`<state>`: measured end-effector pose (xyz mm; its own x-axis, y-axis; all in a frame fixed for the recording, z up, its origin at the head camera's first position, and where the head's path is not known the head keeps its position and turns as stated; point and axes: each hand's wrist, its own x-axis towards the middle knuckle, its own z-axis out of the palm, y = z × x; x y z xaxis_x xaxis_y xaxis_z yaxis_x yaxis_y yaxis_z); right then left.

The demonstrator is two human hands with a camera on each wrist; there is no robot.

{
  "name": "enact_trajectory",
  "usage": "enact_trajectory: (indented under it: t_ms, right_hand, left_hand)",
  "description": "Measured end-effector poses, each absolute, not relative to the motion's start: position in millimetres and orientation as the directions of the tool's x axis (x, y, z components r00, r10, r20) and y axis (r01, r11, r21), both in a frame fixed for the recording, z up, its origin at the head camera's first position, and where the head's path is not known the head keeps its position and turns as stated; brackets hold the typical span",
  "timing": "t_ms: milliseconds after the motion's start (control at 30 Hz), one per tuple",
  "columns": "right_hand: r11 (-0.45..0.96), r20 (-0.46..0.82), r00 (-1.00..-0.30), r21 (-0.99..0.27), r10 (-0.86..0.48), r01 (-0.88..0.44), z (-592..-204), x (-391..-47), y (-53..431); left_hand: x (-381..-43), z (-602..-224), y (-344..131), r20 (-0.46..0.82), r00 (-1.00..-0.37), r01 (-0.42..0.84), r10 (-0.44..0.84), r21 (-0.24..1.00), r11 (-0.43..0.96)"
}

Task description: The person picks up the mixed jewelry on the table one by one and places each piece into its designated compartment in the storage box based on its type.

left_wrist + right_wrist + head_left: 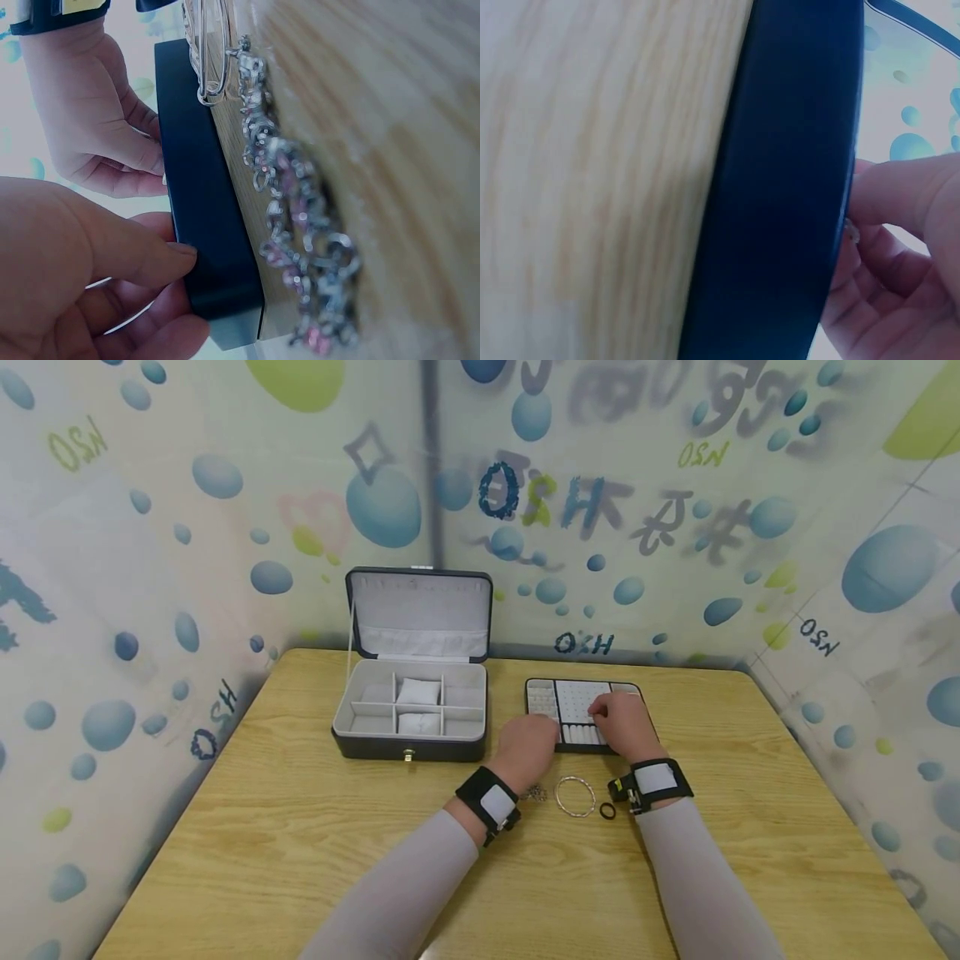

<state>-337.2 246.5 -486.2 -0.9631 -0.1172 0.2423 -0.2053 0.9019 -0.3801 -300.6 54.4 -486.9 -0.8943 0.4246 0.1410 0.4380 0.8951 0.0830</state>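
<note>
A black-sided jewelry tray (576, 693) with pale compartments lies on the table. At its front left corner, my left hand (528, 747) holds the edge, thumb against the rim and the other fingers curled beside it. My right hand (627, 723) is over the right part of the tray. In the right wrist view its fingertips pinch a small shiny piece of jewelry (852, 231), mostly hidden by the fingers. Just in front of the tray lie a silver chain bracelet with pink stones (277, 187), a metal bangle (558, 797) and a small black ring (602, 815).
Left of the tray stands an open black jewelry box (442, 749), its lid (422, 602) raised. Two white cushions (418, 692) sit in its middle compartments. A patterned wall (637, 543) rises behind the wooden table (300, 827).
</note>
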Motion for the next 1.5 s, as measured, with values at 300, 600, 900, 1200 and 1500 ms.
enact_trajectory:
  t_ms: [300, 600, 900, 1200, 1500]
  right_hand:
    - [0.908, 0.253, -0.962, -0.371, -0.102, -0.194, -483.0, -334.1, 243.0]
    - [0.912, 0.271, -0.958, -0.360, -0.096, -0.194, -482.0, -334.8, 241.8]
    - [0.915, 0.294, -0.951, -0.352, -0.092, -0.197, -485.1, -335.4, 242.6]
    - [0.914, 0.283, -0.957, -0.368, -0.067, -0.173, -486.7, -334.6, 244.8]
    - [0.909, 0.283, -0.957, -0.379, -0.066, -0.174, -484.6, -334.4, 239.9]
  left_hand:
    - [-300.7, -486.1, 54.3, 0.154, -0.888, 0.449, 0.434, 0.076, 0.890]
    - [-299.7, -484.4, 53.6, 0.158, -0.888, 0.447, 0.432, 0.073, 0.892]
    - [-299.7, -484.8, 53.2, 0.147, -0.889, 0.447, 0.434, 0.070, 0.892]
    - [-298.7, -485.6, 55.4, 0.163, -0.883, 0.454, 0.439, 0.063, 0.889]
    - [-297.4, -486.3, 53.6, 0.164, -0.886, 0.448, 0.433, 0.070, 0.891]
